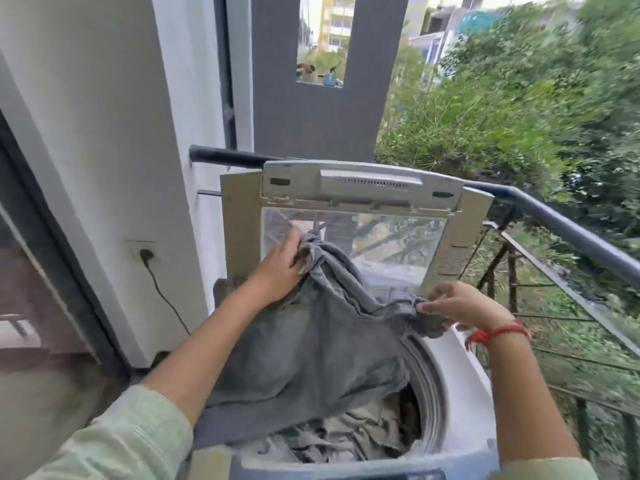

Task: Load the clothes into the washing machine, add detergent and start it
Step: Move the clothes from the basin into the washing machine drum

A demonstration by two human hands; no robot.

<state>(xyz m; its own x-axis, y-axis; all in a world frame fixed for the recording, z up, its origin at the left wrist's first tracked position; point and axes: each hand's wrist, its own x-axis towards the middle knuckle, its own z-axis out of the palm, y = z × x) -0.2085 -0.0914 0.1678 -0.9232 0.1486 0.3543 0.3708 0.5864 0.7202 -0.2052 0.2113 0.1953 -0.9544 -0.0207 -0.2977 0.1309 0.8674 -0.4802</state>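
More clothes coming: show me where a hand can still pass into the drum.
Free: the gap between the grey garment and the drum rim on the right, above the loaded clothes. Crowded: left and centre, under the garment.

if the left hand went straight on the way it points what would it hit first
Past the gray garment it grips, the left hand would likely meet the clear window of the raised lid; the depth between them is unclear.
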